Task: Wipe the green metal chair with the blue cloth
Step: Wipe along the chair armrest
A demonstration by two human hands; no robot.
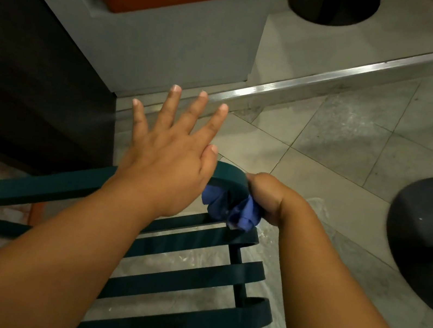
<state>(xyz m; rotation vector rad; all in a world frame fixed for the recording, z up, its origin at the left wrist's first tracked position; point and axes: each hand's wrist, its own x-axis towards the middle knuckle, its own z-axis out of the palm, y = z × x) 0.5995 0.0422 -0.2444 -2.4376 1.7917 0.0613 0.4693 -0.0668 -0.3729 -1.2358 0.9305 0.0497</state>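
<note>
Two hands: both of ours reach out over the green chair [189, 282], seen from above.
Right hand [267, 198]: curled into a fist around the blue cloth [233, 209], pressing it against the rounded corner of the chair's top rail.
Blue cloth: bunched up, most of it hidden in our right fist; crumpled folds stick out below and to the left of that hand, touching the rail and hanging just above the first slat.
Left hand [167, 152]: spread wide with the fingers [171, 102] fanned apart, holding nothing; its palm faces down over the top rail, and we cannot tell whether it rests on the rail or hangs just above it.
Gap between hands: small, with the curved bit of rail showing between our left thumb and our right fist.
Chair: dark green metal; the top rail runs away to the left under our left wrist, and flat slats with curled ends lie below both forearms.
Floor [355, 147]: pale grey tiles beyond the fingertips and showing through the slats.
Dark round seat [426, 239]: off to the right of our right hand, well apart from it.
Metal strip [338, 81]: crosses the floor beyond our left fingertips.
</note>
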